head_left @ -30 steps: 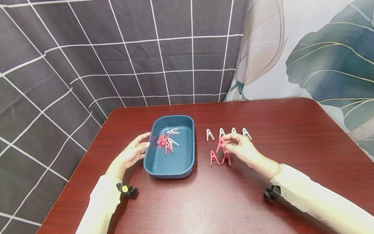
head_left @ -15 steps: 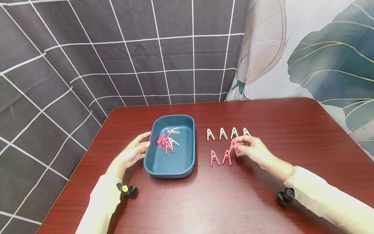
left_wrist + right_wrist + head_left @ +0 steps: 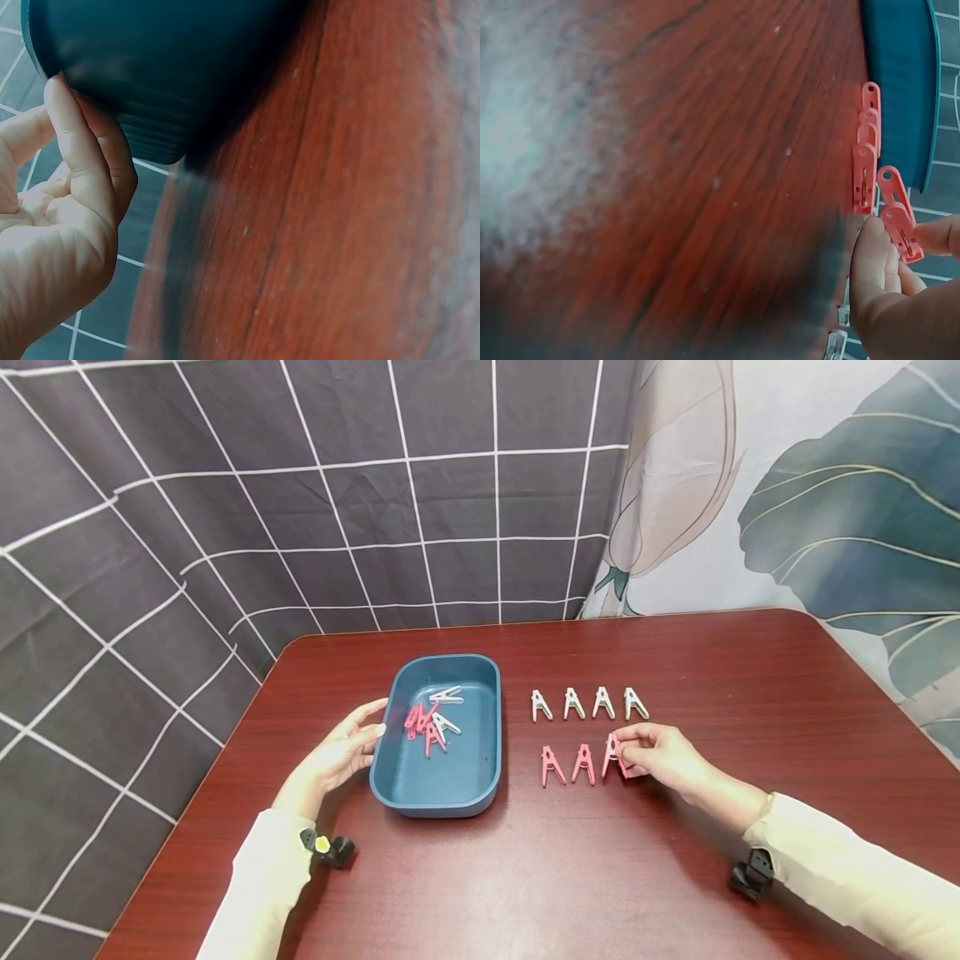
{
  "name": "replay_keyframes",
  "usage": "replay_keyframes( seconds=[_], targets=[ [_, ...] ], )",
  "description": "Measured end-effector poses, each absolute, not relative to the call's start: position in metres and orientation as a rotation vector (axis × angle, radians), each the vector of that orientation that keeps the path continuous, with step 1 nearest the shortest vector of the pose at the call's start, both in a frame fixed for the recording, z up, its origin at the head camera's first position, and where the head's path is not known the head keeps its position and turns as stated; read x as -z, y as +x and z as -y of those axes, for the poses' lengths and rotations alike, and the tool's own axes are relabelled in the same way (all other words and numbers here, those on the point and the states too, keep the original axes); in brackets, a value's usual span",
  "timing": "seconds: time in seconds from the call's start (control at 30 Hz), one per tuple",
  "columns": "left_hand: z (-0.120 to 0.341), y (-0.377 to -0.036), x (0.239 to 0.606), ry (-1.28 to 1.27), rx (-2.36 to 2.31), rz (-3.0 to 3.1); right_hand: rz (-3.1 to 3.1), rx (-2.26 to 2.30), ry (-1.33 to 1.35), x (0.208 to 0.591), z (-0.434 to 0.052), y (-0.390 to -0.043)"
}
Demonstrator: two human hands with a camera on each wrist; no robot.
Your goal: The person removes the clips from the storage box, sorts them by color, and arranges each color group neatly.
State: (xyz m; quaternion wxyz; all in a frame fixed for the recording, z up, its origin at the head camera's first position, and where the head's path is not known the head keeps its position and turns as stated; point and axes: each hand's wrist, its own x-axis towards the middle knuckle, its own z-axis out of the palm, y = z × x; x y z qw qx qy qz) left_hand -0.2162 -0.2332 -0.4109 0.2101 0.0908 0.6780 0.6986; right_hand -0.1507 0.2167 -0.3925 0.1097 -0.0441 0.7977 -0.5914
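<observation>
Counter [image 3: 675,643]: a dark red wooden top; it carries everything here, and behind it hang a grey checked cloth and a cloth printed with leaves.
Blue tray [image 3: 480,781]: it stands on the left half of the counter; inside lies a small heap of mixed pegs, several pink pegs [image 3: 420,722] and at least two white pegs [image 3: 446,696].
Left hand [image 3: 341,756]: it rests against the left wall of the blue tray, the fingers straight and only touching the rim. The grip is relaxed and holds nothing.
Right hand [image 3: 663,753]: the grip is narrow; thumb and fingers pinch the third pink peg [image 3: 613,755], low at the counter, just right of the two pink ones.
White row [image 3: 588,703]: four white pegs stand side by side, right of the tray, in the farther line.
Pink row [image 3: 567,765]: two pink pegs stand alone in the nearer line, under the first two white ones; the pinched peg is at the third place.
Progress: I judge the sorting is more than half done. Four white and almost three pink are out in rows; the heap in the tray is left.
</observation>
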Motion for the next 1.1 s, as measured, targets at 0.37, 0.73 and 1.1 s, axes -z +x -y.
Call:
replay_keyframes(
  seconds=[0.37, 0.73, 1.1],
  targets=[
    [0.2331, -0.2151, 0.4107, 0.26, -1.944, -1.881, -2.317, 1.649, -0.117, 0.4008, -0.2232, -0.1511],
    [0.2349, -0.217, 0.4117, 0.277, -1.949, -1.866, -2.314, 1.582, -0.084, 0.3972, -0.2225, -0.1553],
    [0.2343, -0.2153, 0.4111, 0.266, -1.947, -1.875, -2.328, 1.545, -0.074, 0.3966, -0.2241, -0.1589]
  ],
)
